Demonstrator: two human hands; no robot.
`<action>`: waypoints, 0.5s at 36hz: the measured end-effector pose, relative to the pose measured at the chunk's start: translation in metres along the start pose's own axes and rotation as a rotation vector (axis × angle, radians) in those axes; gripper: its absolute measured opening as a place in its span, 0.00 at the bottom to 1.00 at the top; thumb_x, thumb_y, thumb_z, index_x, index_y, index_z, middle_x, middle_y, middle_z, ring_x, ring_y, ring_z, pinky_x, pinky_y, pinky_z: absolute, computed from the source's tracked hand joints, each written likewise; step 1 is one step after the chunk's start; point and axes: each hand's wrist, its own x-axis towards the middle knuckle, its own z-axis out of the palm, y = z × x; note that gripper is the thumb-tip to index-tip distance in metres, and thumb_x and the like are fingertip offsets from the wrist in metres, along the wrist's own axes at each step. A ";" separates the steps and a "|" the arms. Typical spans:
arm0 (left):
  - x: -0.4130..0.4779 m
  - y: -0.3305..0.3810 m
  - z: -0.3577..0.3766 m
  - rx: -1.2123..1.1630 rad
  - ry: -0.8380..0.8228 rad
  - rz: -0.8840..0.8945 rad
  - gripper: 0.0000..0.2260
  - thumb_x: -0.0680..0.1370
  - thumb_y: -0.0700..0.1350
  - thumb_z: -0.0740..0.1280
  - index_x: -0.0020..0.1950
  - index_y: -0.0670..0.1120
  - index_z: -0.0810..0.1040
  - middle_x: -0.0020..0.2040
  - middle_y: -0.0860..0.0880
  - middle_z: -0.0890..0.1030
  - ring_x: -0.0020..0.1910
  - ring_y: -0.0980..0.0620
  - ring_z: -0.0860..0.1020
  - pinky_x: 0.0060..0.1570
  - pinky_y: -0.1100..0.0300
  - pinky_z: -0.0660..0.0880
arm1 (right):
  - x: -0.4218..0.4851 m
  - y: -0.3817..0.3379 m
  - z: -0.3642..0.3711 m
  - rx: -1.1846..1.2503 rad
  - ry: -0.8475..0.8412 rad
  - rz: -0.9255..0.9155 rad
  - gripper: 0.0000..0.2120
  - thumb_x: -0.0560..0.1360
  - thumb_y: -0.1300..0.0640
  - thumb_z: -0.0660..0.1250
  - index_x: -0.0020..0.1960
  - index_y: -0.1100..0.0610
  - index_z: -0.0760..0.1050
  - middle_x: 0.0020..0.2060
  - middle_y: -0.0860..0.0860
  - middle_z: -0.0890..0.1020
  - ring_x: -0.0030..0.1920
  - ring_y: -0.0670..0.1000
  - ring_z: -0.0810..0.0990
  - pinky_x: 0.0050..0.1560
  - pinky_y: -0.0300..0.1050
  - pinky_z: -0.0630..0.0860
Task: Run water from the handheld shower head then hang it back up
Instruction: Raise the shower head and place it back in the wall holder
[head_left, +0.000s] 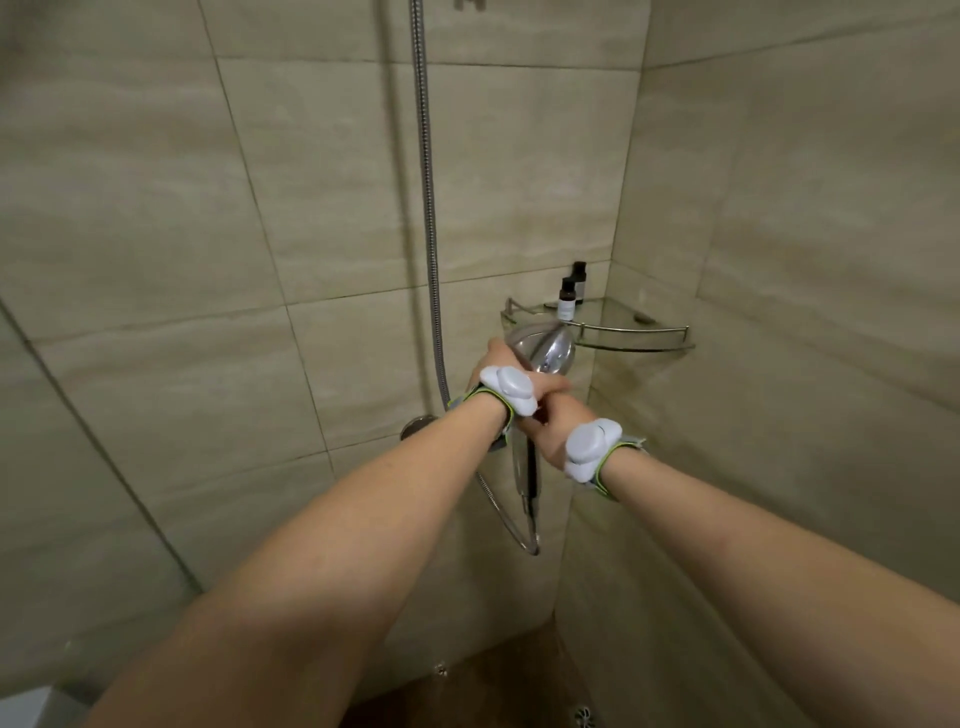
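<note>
The chrome handheld shower head (549, 347) is held out in front of me near the shower corner, its back towards me. My left hand (492, 364) is closed around it just below the head. Right beneath, my right hand (546, 422) is wrapped around the handle (521, 462), touching the left hand. No water is visible. The metal hose (429, 208) drops down the wall from the top, loops below my hands (511, 538) and rises to the handle's lower end. The wall holder (470, 4) shows only as a dark bit at the top edge.
A round chrome valve (414, 427) sits on the wall left of my left wrist. A glass corner shelf (631, 328) with a metal rail holds two small dark bottles (568, 299). Tiled walls close in ahead and to the right. A floor drain (584, 714) lies below.
</note>
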 end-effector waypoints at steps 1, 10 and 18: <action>0.001 0.001 -0.001 0.011 0.003 0.029 0.39 0.58 0.58 0.77 0.62 0.44 0.66 0.53 0.47 0.78 0.48 0.45 0.79 0.47 0.55 0.79 | -0.004 0.001 -0.007 -0.026 -0.023 -0.021 0.14 0.81 0.53 0.65 0.62 0.58 0.78 0.56 0.54 0.84 0.57 0.56 0.82 0.51 0.44 0.74; 0.009 -0.001 -0.021 0.038 0.045 0.213 0.30 0.57 0.50 0.71 0.56 0.51 0.65 0.42 0.49 0.83 0.36 0.51 0.78 0.39 0.58 0.78 | -0.012 0.026 -0.080 -0.276 -0.051 0.097 0.23 0.76 0.43 0.70 0.65 0.56 0.79 0.62 0.52 0.82 0.62 0.56 0.81 0.55 0.41 0.73; 0.009 0.013 -0.032 0.196 -0.072 0.321 0.35 0.61 0.44 0.74 0.64 0.53 0.63 0.46 0.47 0.85 0.42 0.47 0.83 0.41 0.56 0.79 | -0.010 0.008 -0.122 -0.002 0.137 -0.044 0.50 0.67 0.49 0.82 0.79 0.57 0.57 0.73 0.54 0.71 0.71 0.56 0.74 0.65 0.44 0.70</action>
